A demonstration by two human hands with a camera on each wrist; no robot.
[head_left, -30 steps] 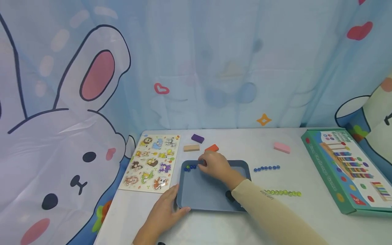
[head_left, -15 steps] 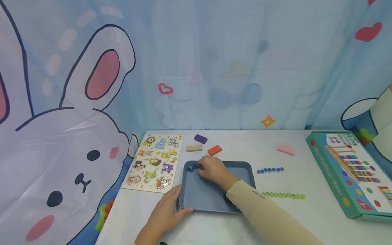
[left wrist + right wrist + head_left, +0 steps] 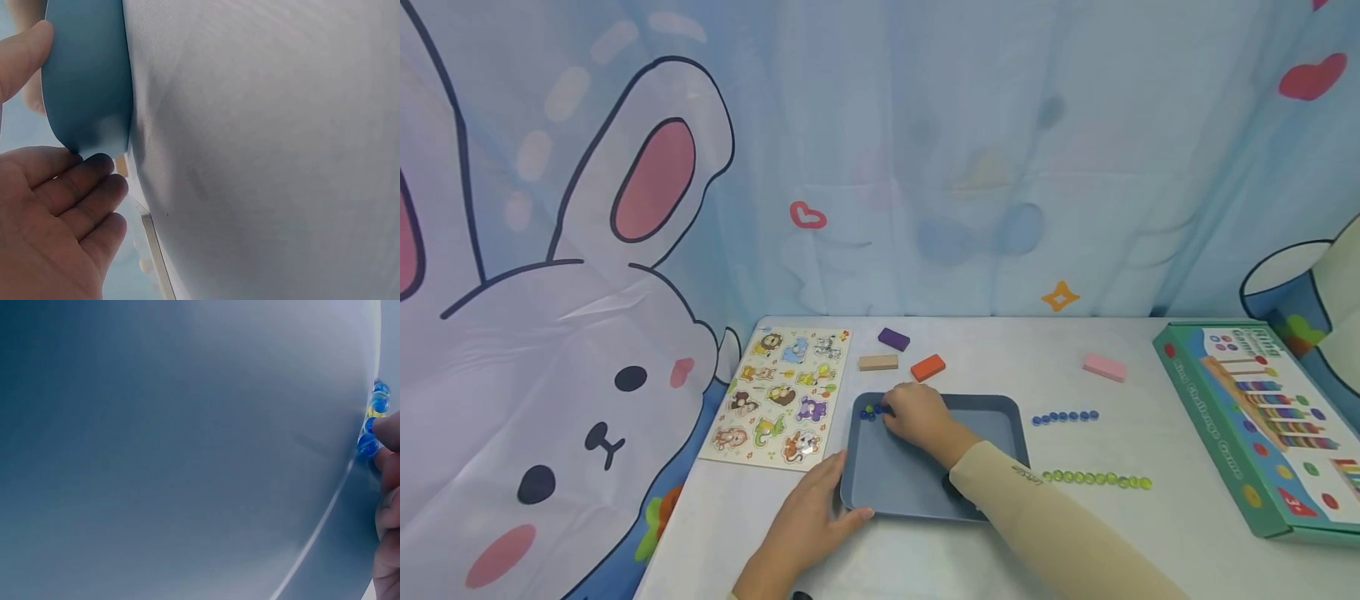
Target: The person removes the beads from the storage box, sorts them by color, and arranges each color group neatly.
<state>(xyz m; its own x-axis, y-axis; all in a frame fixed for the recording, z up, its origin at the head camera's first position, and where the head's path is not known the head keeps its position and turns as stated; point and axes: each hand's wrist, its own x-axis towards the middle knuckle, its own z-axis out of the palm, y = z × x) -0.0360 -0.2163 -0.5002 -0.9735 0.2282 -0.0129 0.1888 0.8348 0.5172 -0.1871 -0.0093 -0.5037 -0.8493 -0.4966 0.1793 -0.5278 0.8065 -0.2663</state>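
Observation:
A grey-blue tray (image 3: 917, 475) lies on the white table. My left hand (image 3: 808, 512) rests at its near left corner, thumb on the near rim; in the left wrist view, loosely bent fingers (image 3: 94, 200) touch the tray's outer wall. My right hand (image 3: 917, 417) reaches inside the far rim. In the right wrist view its thumb and a finger pinch a blue marble (image 3: 367, 445). Left of those fingertips, several blue marbles (image 3: 878, 409) and a yellow-green marble (image 3: 869, 409) sit in the far left corner. The right hand and sleeve cover part of the tray.
Rows of blue marbles (image 3: 1064, 417) and yellow-green marbles (image 3: 1101, 479) lie right of the tray. Behind it are purple (image 3: 894, 339), wooden (image 3: 878, 362), orange (image 3: 928, 367) and pink blocks (image 3: 1105, 367). An animal puzzle board (image 3: 778, 400) lies left, a green game box (image 3: 1262, 425) right.
My right hand has lowered slightly toward the marbles in the far left of the tray, uncovering the orange block. My left hand stays at the tray's corner. The head view has shifted slightly.

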